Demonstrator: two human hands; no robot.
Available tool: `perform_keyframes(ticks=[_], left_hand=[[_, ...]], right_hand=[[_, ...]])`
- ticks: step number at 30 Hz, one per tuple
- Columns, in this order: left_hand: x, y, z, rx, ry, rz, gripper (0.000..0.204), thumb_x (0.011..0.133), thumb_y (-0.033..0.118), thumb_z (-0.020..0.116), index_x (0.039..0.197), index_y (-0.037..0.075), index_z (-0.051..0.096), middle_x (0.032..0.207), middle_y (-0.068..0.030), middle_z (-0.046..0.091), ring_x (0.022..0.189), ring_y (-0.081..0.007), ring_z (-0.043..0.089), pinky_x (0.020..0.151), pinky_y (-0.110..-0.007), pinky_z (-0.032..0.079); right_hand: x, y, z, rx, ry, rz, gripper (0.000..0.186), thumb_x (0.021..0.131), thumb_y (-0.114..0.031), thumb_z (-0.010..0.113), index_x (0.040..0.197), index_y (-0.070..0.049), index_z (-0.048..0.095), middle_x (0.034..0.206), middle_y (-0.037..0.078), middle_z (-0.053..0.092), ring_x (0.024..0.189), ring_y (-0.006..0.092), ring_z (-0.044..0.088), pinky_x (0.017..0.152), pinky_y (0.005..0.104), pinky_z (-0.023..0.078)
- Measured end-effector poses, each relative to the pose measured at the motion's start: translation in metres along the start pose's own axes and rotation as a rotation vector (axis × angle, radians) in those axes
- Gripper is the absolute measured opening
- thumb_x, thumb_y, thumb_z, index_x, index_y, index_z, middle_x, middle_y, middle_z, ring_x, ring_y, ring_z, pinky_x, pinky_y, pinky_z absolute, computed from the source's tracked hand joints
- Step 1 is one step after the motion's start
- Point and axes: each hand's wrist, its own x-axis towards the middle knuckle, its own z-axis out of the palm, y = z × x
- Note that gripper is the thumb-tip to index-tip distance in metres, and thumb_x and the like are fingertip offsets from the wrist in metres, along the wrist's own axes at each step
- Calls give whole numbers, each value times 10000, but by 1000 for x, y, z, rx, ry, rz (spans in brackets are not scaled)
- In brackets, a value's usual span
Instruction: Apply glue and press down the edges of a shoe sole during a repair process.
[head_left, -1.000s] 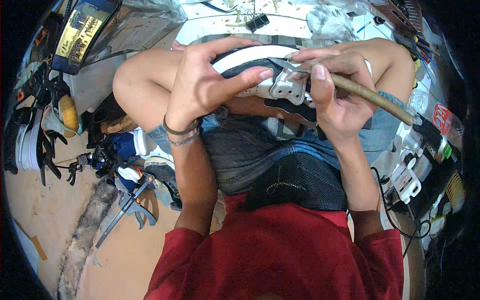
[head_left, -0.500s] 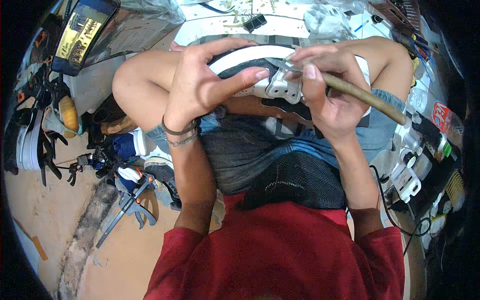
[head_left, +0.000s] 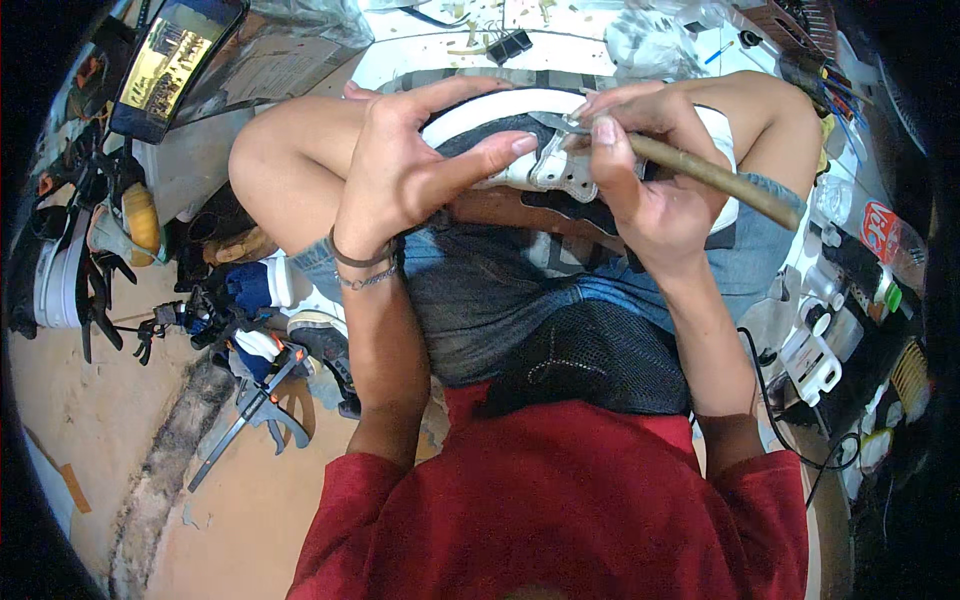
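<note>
A white and black sneaker [head_left: 500, 108] lies on its side across my lap, its white sole edge curving along the far side. My left hand [head_left: 405, 160] grips it at the left, with the thumb pressed over the dark upper and the fingers behind the sole. In my right hand [head_left: 655, 170] is a knife [head_left: 720, 178] with a long, round wooden handle. Its short metal blade points left and rests where the sole edge meets the upper, beside the white lace-hole panel. My right fingers also lie against the shoe's far edge.
Left of me are a phone [head_left: 175, 65] showing a picture, several shoes [head_left: 72, 270] and a bar clamp [head_left: 250, 415] on the floor. A black binder clip [head_left: 508, 46] sits ahead among scraps. On the right are a plastic bottle [head_left: 895, 240], a white container [head_left: 810, 365] and a black cable [head_left: 765, 400].
The knife handle's free end has shifted slightly left and toward me, with my right hand moving a little left. My left hand keeps its hold on the sneaker.
</note>
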Motion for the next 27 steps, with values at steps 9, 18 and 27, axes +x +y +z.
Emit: perform_keyframes(ticks=[9,18,27], left_hand=[[-9,0,5,60,22,63,346,909,230,718,1148,-18,686,876,-139,729,772,-140,663,717,-291,521],[8,30,30,605,202,80,311,855,304,755,819,0,698,671,-169,677,640,-302,701,606,-380,532],[2,30,14,-259,216,116,266,1041,185,528,1093,-49,641,971,-104,706,903,-122,670,781,-274,540]], right_hand=[[-11,2,-13,418,75,0,51,937,-15,581,925,5,535,911,146,631,848,187,629,803,325,533],[-24,-1,-13,512,79,38,84,939,-25,604,996,15,555,999,129,609,944,183,635,880,309,504],[-16,-5,-9,516,64,89,139,941,-80,644,1021,14,581,938,92,675,861,138,665,780,267,519]])
